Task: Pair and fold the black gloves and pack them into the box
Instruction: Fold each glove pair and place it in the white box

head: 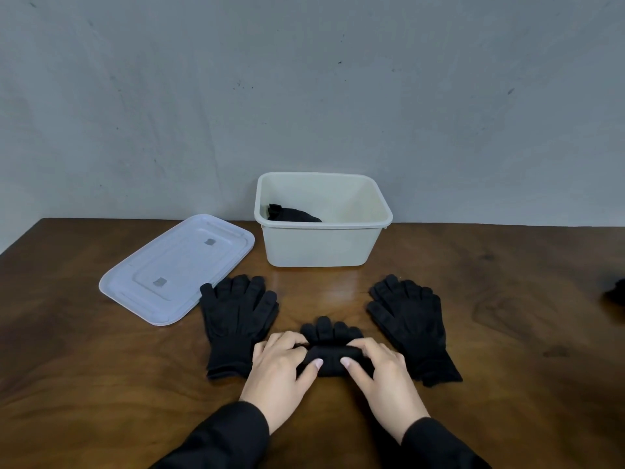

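A black glove pair [330, 346] lies in front of me, its cuff end rolled toward its fingers. My left hand [280, 370] and my right hand [380, 374] both grip the rolled part, fingers curled over it and thumbs pressing its near side. A flat pair of black gloves [236, 319] lies to the left and another flat pair [411, 323] to the right. The cream plastic box [318, 245] stands open behind them, with a folded black glove bundle [291, 214] inside at its left.
The box's translucent lid [176, 269] lies flat on the brown wooden table [507, 333], left of the box. A dark object [617, 294] shows at the right edge of view. A grey wall rises behind the table.
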